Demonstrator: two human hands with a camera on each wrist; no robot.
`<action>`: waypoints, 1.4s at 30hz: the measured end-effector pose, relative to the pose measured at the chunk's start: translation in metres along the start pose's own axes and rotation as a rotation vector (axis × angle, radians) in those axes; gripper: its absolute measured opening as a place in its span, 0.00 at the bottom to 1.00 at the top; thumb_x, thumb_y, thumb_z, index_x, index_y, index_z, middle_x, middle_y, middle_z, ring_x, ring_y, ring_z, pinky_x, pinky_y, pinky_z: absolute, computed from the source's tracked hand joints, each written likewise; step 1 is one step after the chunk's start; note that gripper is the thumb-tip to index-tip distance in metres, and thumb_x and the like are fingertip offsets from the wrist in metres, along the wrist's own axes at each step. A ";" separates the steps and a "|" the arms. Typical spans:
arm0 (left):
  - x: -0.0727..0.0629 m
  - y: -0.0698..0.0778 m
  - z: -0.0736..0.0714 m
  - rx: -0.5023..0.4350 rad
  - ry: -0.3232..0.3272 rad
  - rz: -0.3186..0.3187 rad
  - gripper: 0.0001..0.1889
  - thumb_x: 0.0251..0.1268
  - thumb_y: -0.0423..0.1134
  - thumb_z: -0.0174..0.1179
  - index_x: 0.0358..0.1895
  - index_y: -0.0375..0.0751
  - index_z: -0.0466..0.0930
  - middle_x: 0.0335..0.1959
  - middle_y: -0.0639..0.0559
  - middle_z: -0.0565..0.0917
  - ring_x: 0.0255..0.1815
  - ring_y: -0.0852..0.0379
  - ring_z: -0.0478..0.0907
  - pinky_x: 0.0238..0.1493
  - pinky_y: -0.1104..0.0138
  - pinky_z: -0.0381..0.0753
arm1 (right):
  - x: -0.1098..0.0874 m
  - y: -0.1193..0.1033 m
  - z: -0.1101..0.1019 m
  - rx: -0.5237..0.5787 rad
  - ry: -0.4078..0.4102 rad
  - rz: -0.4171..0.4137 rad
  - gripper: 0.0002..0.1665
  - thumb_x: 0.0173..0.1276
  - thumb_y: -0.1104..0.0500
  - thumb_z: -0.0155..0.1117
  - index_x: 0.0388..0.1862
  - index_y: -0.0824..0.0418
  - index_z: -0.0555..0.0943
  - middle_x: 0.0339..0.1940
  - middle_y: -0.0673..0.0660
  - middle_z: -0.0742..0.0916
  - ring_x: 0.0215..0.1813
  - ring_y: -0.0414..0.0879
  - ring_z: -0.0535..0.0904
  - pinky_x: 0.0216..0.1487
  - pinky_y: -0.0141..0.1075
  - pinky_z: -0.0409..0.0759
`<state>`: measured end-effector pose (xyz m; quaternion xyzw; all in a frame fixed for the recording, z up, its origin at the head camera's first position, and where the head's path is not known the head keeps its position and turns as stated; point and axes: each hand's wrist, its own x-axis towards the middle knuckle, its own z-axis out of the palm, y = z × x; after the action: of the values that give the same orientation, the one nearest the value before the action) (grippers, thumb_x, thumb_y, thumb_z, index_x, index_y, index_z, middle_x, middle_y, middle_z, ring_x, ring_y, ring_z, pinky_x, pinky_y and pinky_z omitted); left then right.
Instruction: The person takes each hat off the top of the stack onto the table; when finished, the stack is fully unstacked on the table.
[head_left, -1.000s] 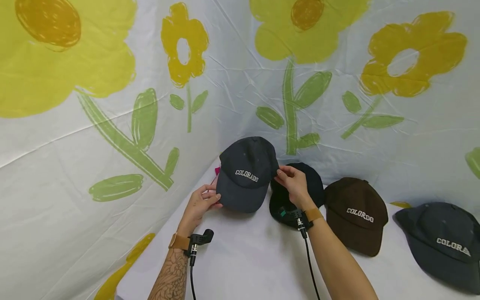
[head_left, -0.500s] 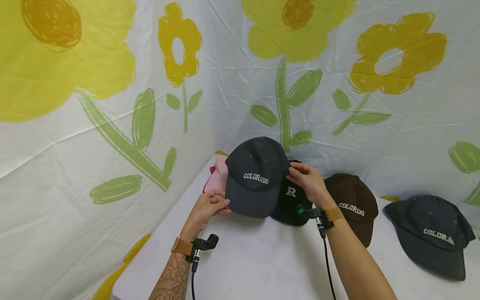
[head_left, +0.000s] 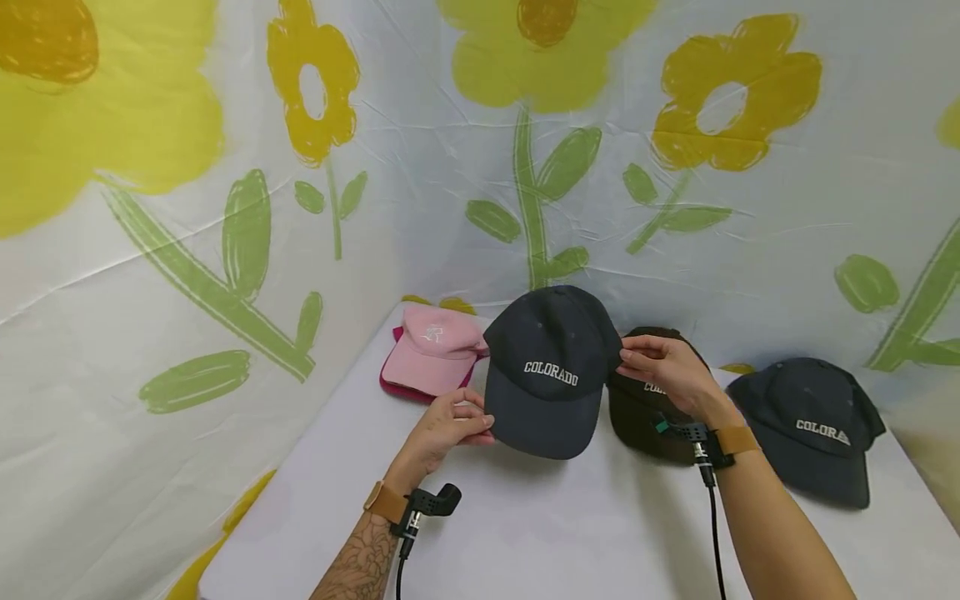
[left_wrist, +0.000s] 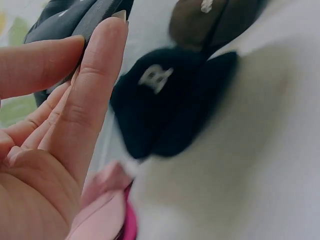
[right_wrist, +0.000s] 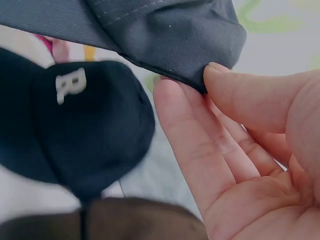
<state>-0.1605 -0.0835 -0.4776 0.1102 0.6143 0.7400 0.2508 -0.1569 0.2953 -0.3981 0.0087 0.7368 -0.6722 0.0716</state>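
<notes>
Both hands hold up a dark blue-grey baseball cap [head_left: 542, 417] lettered COLORADO, its front turned to the head camera. At its brim, the left hand [head_left: 444, 429] pinches the edge between thumb and fingers. My right hand [head_left: 670, 368] pinches the lower edge of the crown on the other side, as the right wrist view shows. Below the held cap lies a black cap [right_wrist: 107, 127] with a white R; the held cap hides it in the head view. A brown cap [head_left: 641, 429] lies partly behind the right hand.
A pink cap [head_left: 438, 343] rests on a magenta one [head_left: 392, 377] at the table's back left. Another dark blue-grey cap [head_left: 810, 425] lies to the right on the white table [head_left: 315, 517]. Flower-printed cloth [head_left: 420, 192] hangs close behind.
The held cap has moved right along the row, uncovering the pink cap and covering the black one. Both hands travel with it, keeping their grip. The head view has turned right.
</notes>
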 end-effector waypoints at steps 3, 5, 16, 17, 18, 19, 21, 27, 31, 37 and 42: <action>0.001 -0.004 0.012 0.000 -0.047 -0.026 0.14 0.65 0.26 0.66 0.49 0.33 0.71 0.29 0.48 0.84 0.29 0.51 0.89 0.45 0.57 0.88 | -0.017 0.001 -0.010 -0.039 0.020 0.024 0.17 0.74 0.64 0.62 0.58 0.69 0.76 0.46 0.52 0.84 0.48 0.43 0.87 0.55 0.35 0.85; 0.002 -0.005 0.019 0.000 -0.070 -0.042 0.14 0.65 0.27 0.66 0.48 0.34 0.71 0.28 0.48 0.83 0.29 0.51 0.89 0.45 0.56 0.88 | -0.026 0.002 -0.016 -0.080 0.037 0.031 0.19 0.75 0.63 0.61 0.60 0.71 0.74 0.47 0.53 0.83 0.49 0.42 0.87 0.55 0.34 0.85; 0.009 -0.011 0.057 0.015 -0.151 -0.080 0.14 0.64 0.27 0.67 0.47 0.36 0.72 0.29 0.47 0.84 0.29 0.51 0.89 0.42 0.61 0.89 | -0.073 0.008 -0.041 -0.171 0.134 0.019 0.28 0.76 0.60 0.62 0.65 0.78 0.69 0.46 0.49 0.85 0.48 0.40 0.87 0.53 0.32 0.85; 0.010 -0.012 0.061 0.007 -0.161 -0.082 0.14 0.64 0.27 0.67 0.46 0.36 0.72 0.29 0.47 0.84 0.29 0.52 0.89 0.41 0.61 0.89 | -0.077 0.008 -0.044 -0.182 0.143 0.023 0.29 0.76 0.59 0.62 0.65 0.78 0.68 0.46 0.48 0.85 0.48 0.39 0.87 0.53 0.32 0.85; 0.011 -0.013 0.066 0.000 -0.169 -0.081 0.13 0.64 0.26 0.67 0.46 0.36 0.72 0.29 0.47 0.84 0.29 0.53 0.89 0.41 0.61 0.89 | -0.082 0.008 -0.047 -0.193 0.154 0.028 0.29 0.76 0.59 0.62 0.66 0.78 0.68 0.46 0.48 0.85 0.48 0.39 0.87 0.53 0.32 0.85; 0.012 -0.015 0.070 -0.006 -0.178 -0.078 0.13 0.64 0.26 0.67 0.45 0.36 0.72 0.28 0.47 0.84 0.28 0.53 0.89 0.41 0.61 0.89 | -0.086 0.007 -0.049 -0.202 0.165 0.035 0.29 0.76 0.59 0.62 0.66 0.77 0.68 0.46 0.47 0.85 0.48 0.39 0.87 0.53 0.32 0.85; 0.013 -0.018 0.078 -0.013 -0.191 -0.079 0.13 0.63 0.26 0.67 0.44 0.36 0.73 0.28 0.47 0.84 0.28 0.54 0.89 0.40 0.62 0.89 | -0.095 0.008 -0.054 -0.209 0.187 0.051 0.30 0.76 0.58 0.62 0.67 0.76 0.68 0.45 0.46 0.86 0.48 0.38 0.87 0.53 0.32 0.85; 0.012 -0.028 0.100 -0.006 -0.216 -0.107 0.12 0.62 0.25 0.67 0.42 0.37 0.73 0.26 0.47 0.85 0.26 0.54 0.88 0.40 0.60 0.89 | -0.121 0.017 -0.065 -0.165 0.219 0.063 0.23 0.75 0.60 0.63 0.63 0.72 0.73 0.44 0.43 0.86 0.48 0.39 0.88 0.51 0.31 0.86; 0.008 -0.034 0.116 -0.017 -0.235 -0.128 0.12 0.62 0.25 0.68 0.42 0.36 0.73 0.26 0.46 0.85 0.26 0.54 0.88 0.38 0.61 0.90 | -0.138 0.027 -0.074 -0.114 0.228 0.052 0.14 0.75 0.63 0.62 0.57 0.65 0.79 0.45 0.43 0.86 0.47 0.38 0.88 0.50 0.31 0.86; 0.001 -0.040 0.137 -0.045 -0.298 -0.129 0.12 0.61 0.23 0.67 0.40 0.35 0.73 0.27 0.43 0.87 0.26 0.54 0.88 0.36 0.60 0.90 | -0.158 0.039 -0.091 -0.086 0.204 0.022 0.11 0.76 0.67 0.58 0.52 0.60 0.83 0.43 0.45 0.88 0.45 0.40 0.89 0.48 0.29 0.86; -0.002 -0.045 0.154 -0.052 -0.371 -0.143 0.11 0.61 0.23 0.66 0.38 0.36 0.73 0.31 0.34 0.89 0.25 0.55 0.88 0.34 0.64 0.89 | -0.174 0.044 -0.103 -0.100 0.193 0.010 0.11 0.76 0.68 0.56 0.51 0.61 0.83 0.42 0.46 0.89 0.45 0.41 0.89 0.48 0.30 0.86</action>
<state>-0.0755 0.0526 -0.4867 0.1943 0.5444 0.7029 0.4145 0.0107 0.4164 -0.4124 0.0738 0.7729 -0.6302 0.0040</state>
